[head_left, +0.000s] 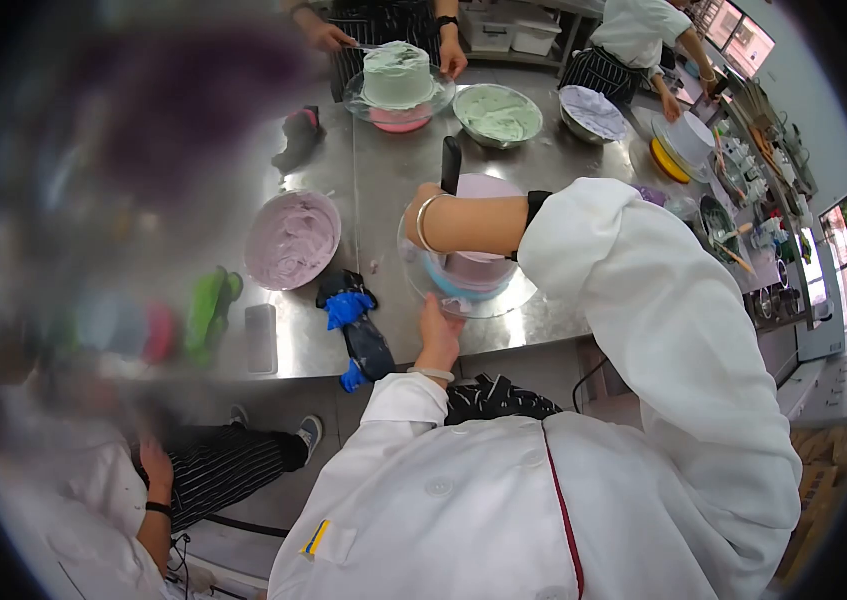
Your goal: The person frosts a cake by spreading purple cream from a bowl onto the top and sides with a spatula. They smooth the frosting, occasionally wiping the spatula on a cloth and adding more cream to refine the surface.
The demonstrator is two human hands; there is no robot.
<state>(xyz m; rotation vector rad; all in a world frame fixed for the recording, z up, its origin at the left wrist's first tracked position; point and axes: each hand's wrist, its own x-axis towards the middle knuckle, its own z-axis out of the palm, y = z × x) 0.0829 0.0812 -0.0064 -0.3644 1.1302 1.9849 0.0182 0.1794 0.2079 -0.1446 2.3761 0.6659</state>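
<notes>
A cake with pale pink-lilac icing [491, 187] stands on a clear round turntable [515, 297] with a blue base [466, 281], directly in front of me. My right hand [424, 214] reaches across the cake, its fingers closed round the black handle of a spatula [452, 165]; the blade is hidden from view. At the near rim of the turntable is my left hand [439, 335], with its thumb and fingers against the edge and some pale icing beside them. My right forearm covers much of the cake.
Left of the cake are a bowl of lilac icing [294, 240], a black tool with blue wrapping [354, 325] and a grey phone-like slab [261, 339]. Opposite, a co-worker handles a green cake [400, 77] beside a bowl of green icing [498, 115]. Another person sits lower left.
</notes>
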